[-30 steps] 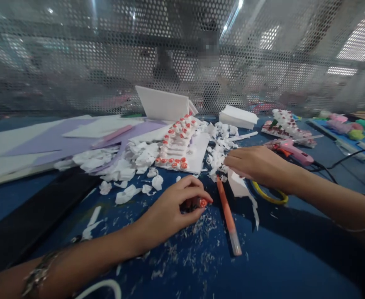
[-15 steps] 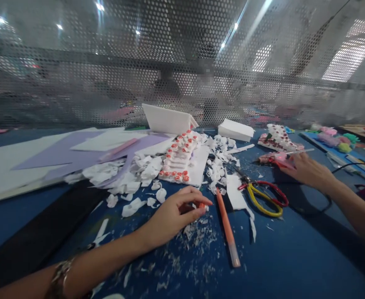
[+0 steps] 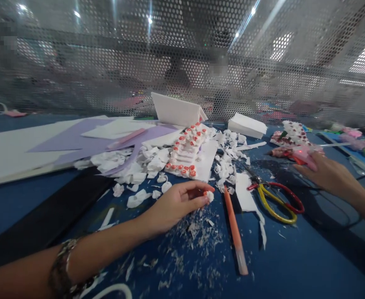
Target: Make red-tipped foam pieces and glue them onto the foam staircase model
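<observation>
Between the thumb and fingertips of my left hand (image 3: 178, 203) is a small crumpled paper ball (image 3: 210, 196), white with some orange-red on it. My right hand (image 3: 334, 172) is wrapped round a pink hot glue gun (image 3: 308, 157), its nozzle pointing left and a clear glue stick (image 3: 333, 145) coming out of its back. A red light shows on the gun. Beyond my left hand stands a white paper piece dotted with red-tipped paper balls (image 3: 187, 151). An orange marker (image 3: 235, 232) lies just right of my left hand.
Scissors with red and yellow handles (image 3: 277, 203) lie between my hands. Paper scraps (image 3: 151, 162) are heaped around the dotted piece. White and purple sheets (image 3: 64, 139) spread at left. A folded white card (image 3: 176, 109) stands before a perforated metal screen (image 3: 123, 79). Pompoms (image 3: 353, 139) sit at right.
The view has shifted, so most things sit a little further right. My left hand has turned slightly, showing more of the paper ball. The glue gun is lifted a little more into view.
</observation>
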`<action>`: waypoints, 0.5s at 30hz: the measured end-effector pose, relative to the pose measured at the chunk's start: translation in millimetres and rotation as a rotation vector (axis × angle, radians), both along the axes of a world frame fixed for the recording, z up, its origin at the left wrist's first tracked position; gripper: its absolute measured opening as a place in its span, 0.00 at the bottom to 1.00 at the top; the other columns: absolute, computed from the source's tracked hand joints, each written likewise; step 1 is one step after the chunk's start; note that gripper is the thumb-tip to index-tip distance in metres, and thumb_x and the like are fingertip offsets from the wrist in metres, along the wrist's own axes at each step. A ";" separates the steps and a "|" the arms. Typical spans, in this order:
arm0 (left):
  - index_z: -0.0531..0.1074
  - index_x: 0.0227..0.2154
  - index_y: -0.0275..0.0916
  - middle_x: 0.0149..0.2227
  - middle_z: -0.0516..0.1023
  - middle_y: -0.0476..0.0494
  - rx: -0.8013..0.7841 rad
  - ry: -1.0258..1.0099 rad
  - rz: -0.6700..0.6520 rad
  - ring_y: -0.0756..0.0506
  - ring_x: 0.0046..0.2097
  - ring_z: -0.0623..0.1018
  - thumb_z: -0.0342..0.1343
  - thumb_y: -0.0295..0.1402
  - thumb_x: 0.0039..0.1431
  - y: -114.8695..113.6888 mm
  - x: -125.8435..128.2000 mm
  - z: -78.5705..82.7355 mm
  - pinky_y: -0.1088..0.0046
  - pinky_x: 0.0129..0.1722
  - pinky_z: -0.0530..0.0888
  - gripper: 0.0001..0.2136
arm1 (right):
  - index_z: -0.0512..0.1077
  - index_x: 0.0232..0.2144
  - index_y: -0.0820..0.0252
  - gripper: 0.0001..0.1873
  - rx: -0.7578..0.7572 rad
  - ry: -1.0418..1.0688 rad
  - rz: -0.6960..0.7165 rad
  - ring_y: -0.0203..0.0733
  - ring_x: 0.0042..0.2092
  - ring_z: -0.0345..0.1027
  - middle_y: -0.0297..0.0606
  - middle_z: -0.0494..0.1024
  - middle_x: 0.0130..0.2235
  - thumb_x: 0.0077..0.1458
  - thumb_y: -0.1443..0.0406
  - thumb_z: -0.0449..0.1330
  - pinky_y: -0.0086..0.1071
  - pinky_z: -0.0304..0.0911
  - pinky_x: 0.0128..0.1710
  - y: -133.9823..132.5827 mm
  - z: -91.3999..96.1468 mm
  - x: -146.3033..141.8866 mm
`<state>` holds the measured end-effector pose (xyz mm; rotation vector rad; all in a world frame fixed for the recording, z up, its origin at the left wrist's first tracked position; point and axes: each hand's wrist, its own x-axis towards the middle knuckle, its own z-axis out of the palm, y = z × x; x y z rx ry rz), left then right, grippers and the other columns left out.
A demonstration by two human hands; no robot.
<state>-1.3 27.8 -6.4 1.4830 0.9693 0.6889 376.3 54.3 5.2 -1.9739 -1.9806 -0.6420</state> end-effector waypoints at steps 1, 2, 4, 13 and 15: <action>0.70 0.38 0.39 0.36 0.74 0.46 -0.016 -0.016 0.007 0.50 0.36 0.73 0.56 0.39 0.51 0.2 -0.4 -0.5 0.72 0.40 0.69 0.13 | 0.51 0.24 0.51 0.18 -0.011 0.012 0.013 0.38 0.21 0.59 0.37 0.64 0.22 0.52 0.47 0.48 0.31 0.53 0.22 -4.2 6.0 -6.9; 0.70 0.38 0.38 0.36 0.74 0.46 -0.024 -0.032 0.014 0.49 0.36 0.73 0.57 0.39 0.51 0.6 -0.9 -1.1 0.71 0.41 0.70 0.13 | 0.52 0.26 0.51 0.17 -0.019 0.030 0.033 0.38 0.21 0.60 0.37 0.65 0.22 0.53 0.48 0.48 0.31 0.54 0.23 -8.8 11.5 -15.0; 0.69 0.38 0.38 0.36 0.74 0.45 -0.041 -0.059 0.022 0.49 0.36 0.74 0.57 0.39 0.51 1.8 -1.9 -3.0 0.71 0.41 0.70 0.13 | 0.54 0.29 0.52 0.15 -0.066 0.066 0.087 0.40 0.24 0.62 0.40 0.67 0.26 0.54 0.49 0.47 0.32 0.56 0.24 -18.2 19.1 -33.5; 0.71 0.37 0.37 0.33 0.74 0.46 -0.140 -0.150 0.058 0.51 0.34 0.72 0.61 0.36 0.48 6.2 -6.6 -10.9 0.74 0.37 0.69 0.13 | 0.57 0.45 0.62 0.27 -0.109 0.158 0.287 0.49 0.33 0.69 0.49 0.71 0.36 0.53 0.47 0.46 0.37 0.62 0.26 -47.5 -10.3 -95.4; 0.71 0.37 0.37 0.33 0.74 0.46 -0.152 -0.160 0.046 0.51 0.33 0.72 0.61 0.35 0.48 6.9 -6.8 -12.0 0.74 0.36 0.69 0.13 | 0.57 0.46 0.64 0.27 -0.118 0.177 0.324 0.50 0.34 0.69 0.49 0.71 0.36 0.54 0.48 0.46 0.36 0.62 0.27 -50.8 -15.5 -101.5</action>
